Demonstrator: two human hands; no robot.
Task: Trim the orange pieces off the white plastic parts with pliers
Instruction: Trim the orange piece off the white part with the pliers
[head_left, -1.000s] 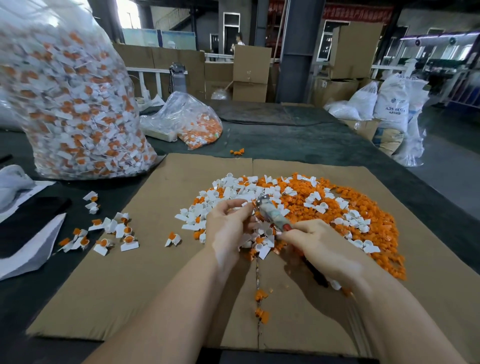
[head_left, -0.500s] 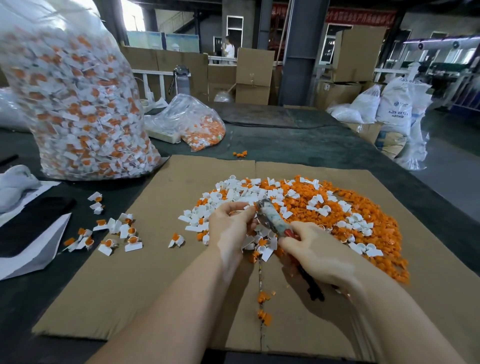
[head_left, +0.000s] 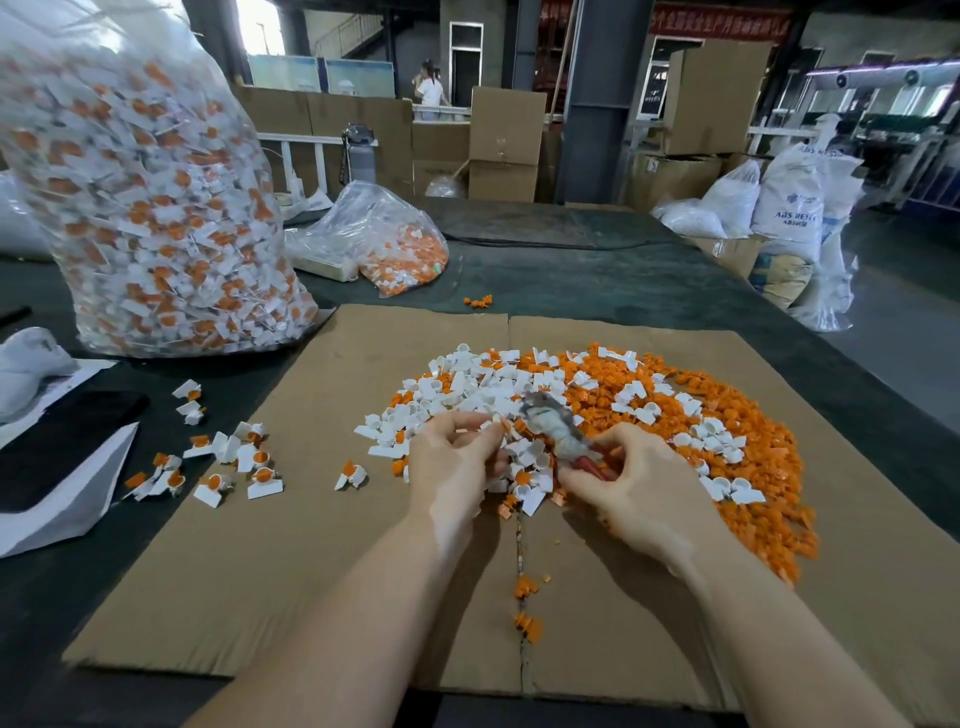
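Head view shows my left hand (head_left: 457, 457) pinching a small white plastic part with an orange piece (head_left: 497, 422) at its fingers (head_left: 485, 434), just above the mixed white-and-orange heap (head_left: 675, 415) on the flat brown cardboard sheet (head_left: 260, 545), while my right hand (head_left: 644, 483) is curled round the red handles of the grey-headed pliers (head_left: 553, 428), whose nose sits just beside the part. I judge the part light, stiff and slick, best pinched by its flat white tab so the orange piece stays exposed. Against half a second ago, my right hand has shifted its hold on the handles and the part sits closer to the nose
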